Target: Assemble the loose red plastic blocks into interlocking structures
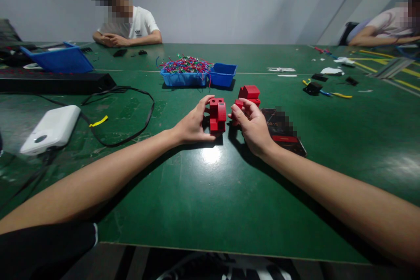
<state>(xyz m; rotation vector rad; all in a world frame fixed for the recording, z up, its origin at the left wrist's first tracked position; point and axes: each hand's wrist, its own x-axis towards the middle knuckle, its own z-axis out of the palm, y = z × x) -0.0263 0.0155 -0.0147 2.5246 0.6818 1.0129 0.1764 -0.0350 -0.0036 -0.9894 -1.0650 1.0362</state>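
Note:
My left hand (196, 123) grips a red block (217, 116) from its left side, thumb and fingers around it. The block has a curved right part and two dark holes on top. To its right, my right hand (252, 124) pinches a small red piece (239, 104), partly hidden by the fingers. A gap separates this piece from the block. Just behind my right hand, another red block (250, 92) with a bevelled top stands on the green table (183, 192). A dark phone (285, 133) lies under and beside my right wrist.
A blue bin (184, 79) heaped with coloured wires adjoins a smaller blue bin (224, 74). On the left are a white device (51, 129), a black cable (153, 109) and a long black bar (55, 83). Two people sit at the far side. Black parts (313, 88) and scraps lie at right.

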